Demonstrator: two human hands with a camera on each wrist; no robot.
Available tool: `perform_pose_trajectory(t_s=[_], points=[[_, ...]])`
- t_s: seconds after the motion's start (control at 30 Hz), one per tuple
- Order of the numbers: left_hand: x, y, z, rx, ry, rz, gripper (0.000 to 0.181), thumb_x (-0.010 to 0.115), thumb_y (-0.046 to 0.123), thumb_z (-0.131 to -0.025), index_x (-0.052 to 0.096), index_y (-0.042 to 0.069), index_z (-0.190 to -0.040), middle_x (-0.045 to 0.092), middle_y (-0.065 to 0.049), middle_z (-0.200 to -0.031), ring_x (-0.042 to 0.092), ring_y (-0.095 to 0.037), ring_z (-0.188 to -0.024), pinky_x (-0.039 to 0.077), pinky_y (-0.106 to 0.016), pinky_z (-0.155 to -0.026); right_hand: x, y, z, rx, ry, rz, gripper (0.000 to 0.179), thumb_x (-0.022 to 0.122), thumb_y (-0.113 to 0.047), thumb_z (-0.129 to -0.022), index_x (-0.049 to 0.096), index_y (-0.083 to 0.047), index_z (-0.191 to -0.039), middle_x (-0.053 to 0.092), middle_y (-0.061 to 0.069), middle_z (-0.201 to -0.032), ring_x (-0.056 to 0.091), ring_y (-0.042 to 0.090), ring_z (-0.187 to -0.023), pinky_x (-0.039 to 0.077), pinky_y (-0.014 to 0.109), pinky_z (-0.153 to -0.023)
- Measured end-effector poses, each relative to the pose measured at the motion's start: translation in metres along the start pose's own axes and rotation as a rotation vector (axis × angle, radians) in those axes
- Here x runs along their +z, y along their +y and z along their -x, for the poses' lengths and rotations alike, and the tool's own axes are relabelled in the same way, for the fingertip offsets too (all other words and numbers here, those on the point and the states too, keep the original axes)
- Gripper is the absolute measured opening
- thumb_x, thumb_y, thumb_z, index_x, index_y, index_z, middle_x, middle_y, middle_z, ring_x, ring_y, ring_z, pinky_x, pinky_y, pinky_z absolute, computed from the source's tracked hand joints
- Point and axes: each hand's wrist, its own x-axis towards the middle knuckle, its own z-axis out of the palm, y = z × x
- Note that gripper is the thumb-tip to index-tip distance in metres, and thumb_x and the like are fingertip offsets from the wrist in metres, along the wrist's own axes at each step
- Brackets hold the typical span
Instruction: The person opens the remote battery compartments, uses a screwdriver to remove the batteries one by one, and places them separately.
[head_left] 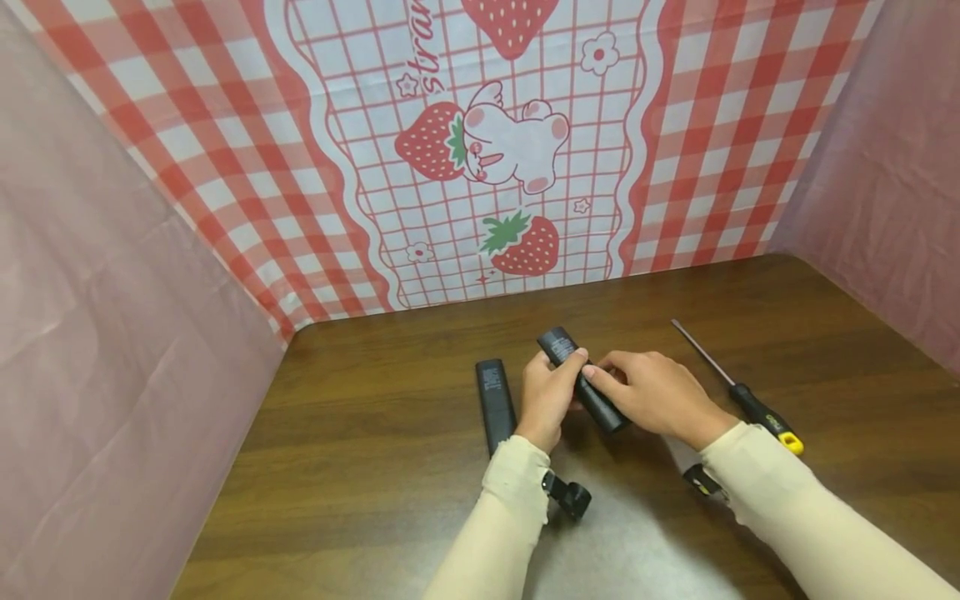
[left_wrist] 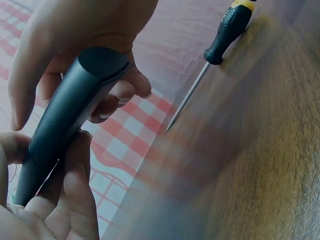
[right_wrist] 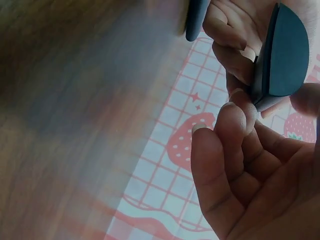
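A black remote control (head_left: pixel 606 410) with printed text on its upward face is held slanted over the table between both hands. My left hand (head_left: pixel 546 396) grips its middle, thumb on top and fingers underneath. From the other side my right hand (head_left: pixel 660 396) holds it with the thumb on the top face; in the right wrist view the curled fingers (right_wrist: pixel 220 160) are at its underside. The near end of the remote control (left_wrist: pixel 102 62) shows a seam in the left wrist view. Left of the left hand lies a second, similar black remote control (head_left: pixel 495 400), partly hidden by the wrist.
A screwdriver (head_left: pixel 761 412) with a black and yellow handle lies on the wooden table (head_left: pixel 337 483), right of the right hand. Behind the table hangs a red-checked strawberry cloth (head_left: pixel 480 275). Pink fabric (head_left: pixel 127 350) walls in the left and right sides.
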Motion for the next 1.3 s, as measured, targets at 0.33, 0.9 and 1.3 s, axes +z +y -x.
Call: perform_pose_trajectory(t_s=[0.33,0.9,1.3], points=[[0.000,0.000,0.000,0.001,0.020,-0.002,0.020,0.074,0.032,-0.089,0.070,0.012,-0.093,0.065,-0.001,-0.074,0.061,-0.013,-0.055,0.053,-0.035,-0.048,0.004,0.001,-0.001,0.045,-0.046,-0.157,0.048,0.045,-0.050,-0.105,0.070,-0.010,-0.100,0.061,-0.002,-0.073,0.053,0.015,-0.062,0.043,0.033,-0.056],[0.000,0.002,-0.001,-0.010,0.020,0.015,0.018,0.072,0.029,-0.091,0.070,0.012,-0.095,0.065,-0.001,-0.074,0.060,-0.013,-0.056,0.053,-0.034,-0.048,0.014,0.002,0.003,0.190,-0.164,-0.445,0.057,0.039,-0.051,-0.106,0.062,0.000,-0.119,0.063,0.011,-0.084,0.061,0.023,-0.065,0.055,0.038,-0.052],[0.001,0.003,0.000,-0.012,0.017,0.041,0.019,0.073,0.029,-0.089,0.070,0.011,-0.096,0.066,-0.003,-0.074,0.059,-0.013,-0.055,0.049,-0.025,-0.045,0.018,0.001,0.005,0.201,-0.214,-0.618,0.054,0.043,-0.046,-0.106,0.053,0.003,-0.125,0.063,0.013,-0.074,0.063,0.025,-0.059,0.056,0.041,-0.051]])
